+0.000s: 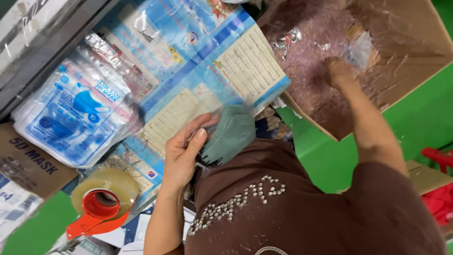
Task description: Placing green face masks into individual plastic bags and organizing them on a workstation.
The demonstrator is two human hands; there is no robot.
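Now the left hand (181, 153) pinches a grey-green mask (231, 132) flat at the poster-covered surface's (188, 71) near edge, while the right hand (337, 71), grip unclear, digs in clear wrappers filling the cardboard box (415, 61).

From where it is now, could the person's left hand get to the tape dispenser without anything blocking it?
Probably yes. The left hand holds a green mask over the printed sheets, and the tape dispenser lies close beside the forearm with nothing between; the hand would need to free itself first.

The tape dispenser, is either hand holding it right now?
No, the tape dispenser lies alone, the left hand holds a green mask, the right hand reaches into the cardboard box.
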